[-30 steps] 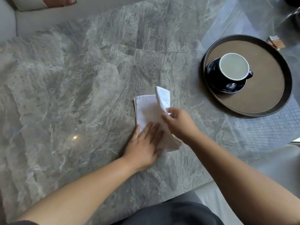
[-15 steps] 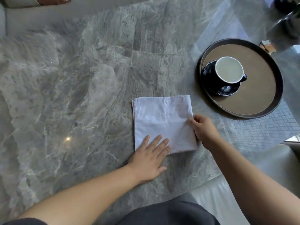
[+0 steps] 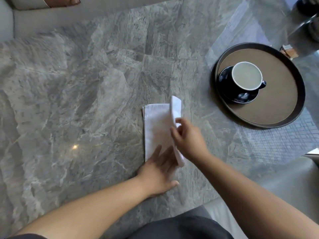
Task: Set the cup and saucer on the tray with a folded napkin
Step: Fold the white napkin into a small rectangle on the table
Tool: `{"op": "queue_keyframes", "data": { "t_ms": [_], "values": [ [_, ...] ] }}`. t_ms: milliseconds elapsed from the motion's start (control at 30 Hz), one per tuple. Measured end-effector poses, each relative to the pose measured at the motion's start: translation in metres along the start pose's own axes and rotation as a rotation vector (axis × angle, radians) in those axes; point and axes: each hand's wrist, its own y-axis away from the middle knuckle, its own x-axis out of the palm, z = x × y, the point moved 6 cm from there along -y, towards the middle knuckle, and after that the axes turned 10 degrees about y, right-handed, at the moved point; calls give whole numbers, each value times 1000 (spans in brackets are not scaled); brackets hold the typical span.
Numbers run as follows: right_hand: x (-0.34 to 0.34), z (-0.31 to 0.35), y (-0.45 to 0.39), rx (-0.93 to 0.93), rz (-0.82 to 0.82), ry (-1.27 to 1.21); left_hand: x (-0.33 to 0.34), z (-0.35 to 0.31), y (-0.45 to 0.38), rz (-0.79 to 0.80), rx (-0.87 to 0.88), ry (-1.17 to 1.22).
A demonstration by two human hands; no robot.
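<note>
Left hand (image 3: 158, 176) lying open, flat, pinning the white napkin (image 3: 156, 130) to the marble counter (image 3: 86, 100). Right hand (image 3: 187, 135) pinching its right edge, lifting it over. Should match edges before creasing. Cup (image 3: 246, 75) and saucer (image 3: 241, 97) already sitting on tray (image 3: 279, 107).

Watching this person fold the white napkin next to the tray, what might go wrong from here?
1. The right hand is lifting one edge of the napkin while only the left hand pins it; on the smooth marble table the cloth might slide and fold crooked.
2. The cup and saucer sit near the tray edge closest to the napkin, so placing it carelessly might bump them.
</note>
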Motion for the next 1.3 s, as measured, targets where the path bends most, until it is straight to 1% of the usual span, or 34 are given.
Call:
{"op": "queue_keyframes", "data": {
  "t_ms": [67, 200, 367, 533, 633, 700, 800, 867, 900, 967, 1000, 1067, 1133, 1167, 1233, 1300],
  "values": [
    [16, 14, -3, -44, 21, 112, -1, -3, -1, -33, -23, 18],
    [37, 18, -9, -19, 102, 218, -2, -10, 5, -48, -70, 1],
    [43, 19, -14, -25, 109, 290, 3, -15, 26, -86, -58, -19],
    [52, 25, -14, -74, 107, 333, 7, -19, 34, -141, -23, 70],
    [60, 30, -13, -105, 84, 348, 6, -17, 36, -131, -28, 122],
    [66, 32, -15, -111, 69, 349, 5, -17, 38, -157, -36, 112],
    [74, 30, -17, -120, 59, 362, 3, -18, 44, -157, -61, 24],
    [77, 28, -17, -132, 47, 372, 0, -25, 52, -147, -12, -25],
    [77, 28, -17, -148, 37, 378, -4, -30, 59, -167, 45, -16],
    [78, 29, -17, -204, 40, 390, -21, -35, 72, -272, 169, 131],
    [77, 29, -18, -236, 58, 380, -35, -31, 76, -343, 194, 227],
    [70, 28, -20, -258, 106, 273, -70, -9, 76, -541, 138, 356],
    [55, 23, -20, -202, 115, 66, -105, 28, 65, -727, -22, 467],
    [46, 19, -18, -172, 75, -11, -119, 46, 56, -790, -109, 487],
    [26, 10, -10, -159, -73, -30, -134, 77, 32, -830, -239, 450],
    [12, 2, 3, -229, -205, 77, -133, 94, 4, -761, -268, 376]
  ]
}}
